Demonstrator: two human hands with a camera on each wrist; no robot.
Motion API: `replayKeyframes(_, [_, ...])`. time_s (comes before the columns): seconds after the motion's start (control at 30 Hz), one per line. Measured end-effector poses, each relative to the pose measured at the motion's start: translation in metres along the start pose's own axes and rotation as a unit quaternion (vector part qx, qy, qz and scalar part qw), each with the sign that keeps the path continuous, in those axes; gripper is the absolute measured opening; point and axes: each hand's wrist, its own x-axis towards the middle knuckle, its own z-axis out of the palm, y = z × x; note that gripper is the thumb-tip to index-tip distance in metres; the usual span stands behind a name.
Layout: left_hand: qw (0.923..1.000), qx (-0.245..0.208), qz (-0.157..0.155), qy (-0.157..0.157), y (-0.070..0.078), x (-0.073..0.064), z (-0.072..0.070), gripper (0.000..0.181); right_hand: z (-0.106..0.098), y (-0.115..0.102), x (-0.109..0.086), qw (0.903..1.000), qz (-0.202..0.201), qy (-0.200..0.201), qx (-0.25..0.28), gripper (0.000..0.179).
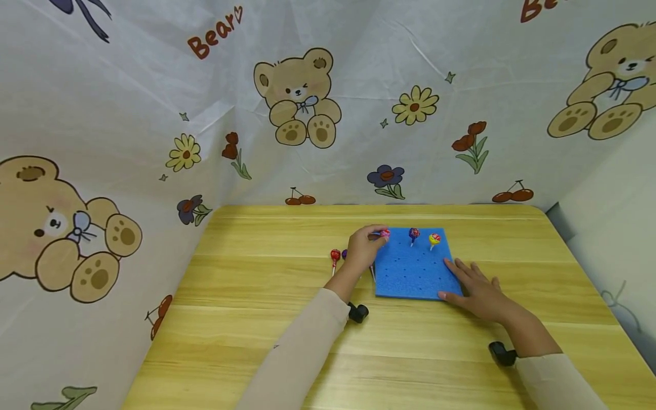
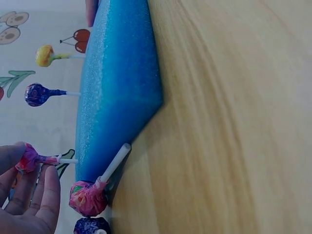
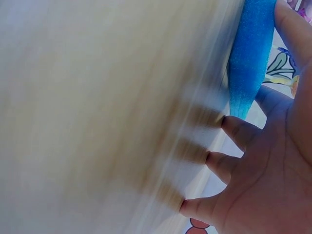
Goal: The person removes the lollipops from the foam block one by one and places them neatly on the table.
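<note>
My left hand (image 1: 362, 249) pinches a pink-wrapped lollipop (image 2: 30, 158) between thumb and fingers, over the far left corner of a blue foam board (image 1: 417, 273) dotted with small holes. Its white stick meets the board's face in the left wrist view; whether the tip is inside a hole I cannot tell. Farther right along the back, a purple lollipop (image 1: 414, 233) and a yellow lollipop (image 1: 434, 238) stand upright in the board. With fingers spread, my right hand (image 1: 482, 293) touches the board's right edge, its thumb near the front corner.
Left of the board, a red lollipop (image 1: 335, 255) lies on the wooden table (image 1: 246, 296). Another pink lollipop (image 2: 88, 198) and a dark-blue one (image 2: 91, 226) lie close by the board's left side. Behind the table hangs a bear-print cloth (image 1: 359, 114).
</note>
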Motion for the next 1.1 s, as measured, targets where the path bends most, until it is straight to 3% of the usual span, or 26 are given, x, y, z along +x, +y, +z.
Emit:
replayKeyframes(0.6, [0.9997, -0.023, 0.013, 0.0, 0.007, -0.002, -0.006, 0.027, 0.002, 0.001, 0.0, 1.0, -0.002, 0.004, 0.0, 0.093])
replayKeyframes(1.1, [0.9984, -0.032, 0.047, 0.0, 0.026, -0.012, -0.022, 0.026, 0.001, 0.002, 0.001, 1.0, -0.004, 0.001, -0.005, 0.092])
